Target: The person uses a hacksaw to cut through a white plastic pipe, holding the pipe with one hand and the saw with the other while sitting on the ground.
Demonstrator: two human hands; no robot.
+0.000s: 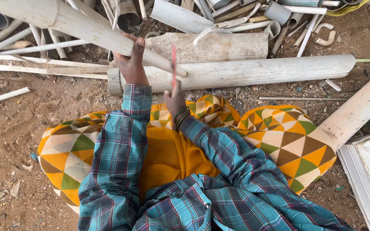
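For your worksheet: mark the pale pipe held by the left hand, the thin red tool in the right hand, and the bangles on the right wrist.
pale pipe (pixel 86 30), head view, on its bare shaft left of the grip.
thin red tool (pixel 174 64), head view, mid-length of the blade.
bangles (pixel 181 117), head view, on the dark bands at the wrist.

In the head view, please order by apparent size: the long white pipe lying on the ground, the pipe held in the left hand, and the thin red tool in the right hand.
1. Long white pipe on the ground.
2. Held pipe; it is nearer to the camera and cut off by the frame, so ranks 1 and 2 are unsure.
3. Red tool, clearly smallest.
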